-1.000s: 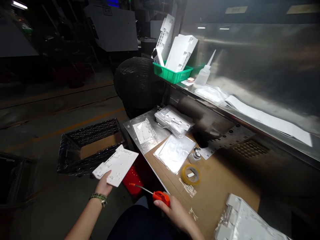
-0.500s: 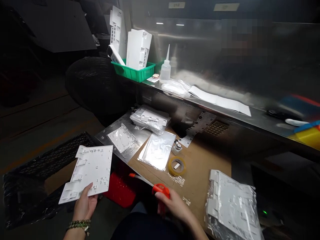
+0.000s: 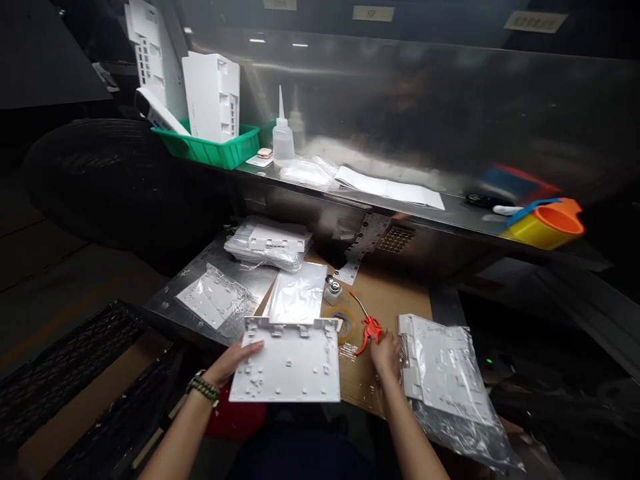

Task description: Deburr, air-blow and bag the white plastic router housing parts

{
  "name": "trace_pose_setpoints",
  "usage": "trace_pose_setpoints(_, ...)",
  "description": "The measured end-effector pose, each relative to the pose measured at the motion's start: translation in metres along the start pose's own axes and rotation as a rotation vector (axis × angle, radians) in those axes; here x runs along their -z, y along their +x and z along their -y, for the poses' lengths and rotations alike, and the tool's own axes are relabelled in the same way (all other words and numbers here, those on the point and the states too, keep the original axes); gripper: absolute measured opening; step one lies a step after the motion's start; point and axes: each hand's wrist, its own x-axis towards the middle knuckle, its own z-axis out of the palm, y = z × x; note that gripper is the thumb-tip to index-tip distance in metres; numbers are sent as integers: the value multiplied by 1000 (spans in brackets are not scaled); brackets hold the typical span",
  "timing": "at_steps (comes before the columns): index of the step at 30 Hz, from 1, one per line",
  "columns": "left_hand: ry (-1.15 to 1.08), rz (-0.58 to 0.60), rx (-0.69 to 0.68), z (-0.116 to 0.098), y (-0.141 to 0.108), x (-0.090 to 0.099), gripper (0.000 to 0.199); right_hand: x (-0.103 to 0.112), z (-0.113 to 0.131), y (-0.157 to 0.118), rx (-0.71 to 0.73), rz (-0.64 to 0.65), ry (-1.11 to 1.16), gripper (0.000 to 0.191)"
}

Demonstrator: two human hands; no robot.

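My left hand (image 3: 235,363) grips a white plastic panel (image 3: 293,367) at its left edge, thumb across the face. The panel has clips and small posts and hangs over the table's front edge, before me. My right hand (image 3: 387,355) is closed at the rear of a red air blow gun (image 3: 371,329), whose thin nozzle points up and left over the cardboard. Part of the grip is hidden by my fingers. Right of this hand lies a bagged white panel (image 3: 445,367). A roll of yellow tape (image 3: 349,328) is partly covered by the held panel.
Clear plastic bags (image 3: 299,290), a small metal-topped bottle (image 3: 333,289) and stacked bagged parts (image 3: 270,243) lie on the table. Another bagged panel (image 3: 213,297) is at left. The shelf above carries a green bin (image 3: 213,152), a squeeze bottle (image 3: 283,143) and a yellow-orange holder (image 3: 550,227).
The left hand has brought the panel rightward and turned it, from over the black crate to before me. The right hand has moved the air blow gun right and forward over the cardboard. My view has shifted right.
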Motion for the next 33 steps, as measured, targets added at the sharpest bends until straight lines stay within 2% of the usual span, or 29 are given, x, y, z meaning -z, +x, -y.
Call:
trace_pose_setpoints(3, 153, 180, -2, 3, 22, -35, 41, 7, 5, -34, -71, 95, 172, 64)
trace_pose_setpoints(5, 262, 286, -28, 7, 34, -55, 47, 21, 2, -65, -110, 225, 312, 70)
trace_pose_setpoints(8, 464, 401, -114, 13, 57, -77, 53, 44, -10, -103, -340, 524, 738, 68)
trace_pose_setpoints(10, 630, 427, -216, 12, 77, -80, 54, 58, -20, -116, -525, 600, 1026, 69)
trace_pose_setpoints(13, 928, 404, -389, 5, 111, -61, 34, 75, -34, -121, -666, 412, 1198, 72)
trace_pose_setpoints(16, 1214, 409, -528, 2, 137, -25, 30, 86, -38, -120, -699, 214, 1259, 74)
trace_pose_setpoints(18, 1355, 437, -613, 6, 147, -3, 26, 89, -34, -121, -688, 138, 1288, 74)
trace_pose_setpoints(21, 1494, 452, -725, 17, 155, 15, 22, 92, -24, -123, -668, 84, 1330, 75)
trace_pose_setpoints(24, 1570, 412, -789, 25, 163, 21, 25, 92, -15, -124, -663, 47, 1346, 76)
trace_pose_setpoints(28, 1589, 405, -820, 28, 172, 27, 29, 90, -12, -124, -681, 15, 1349, 74)
trace_pose_setpoints(33, 1551, 429, -811, 38, 171, 38, 38, 84, -8, -122, -665, 60, 1353, 70)
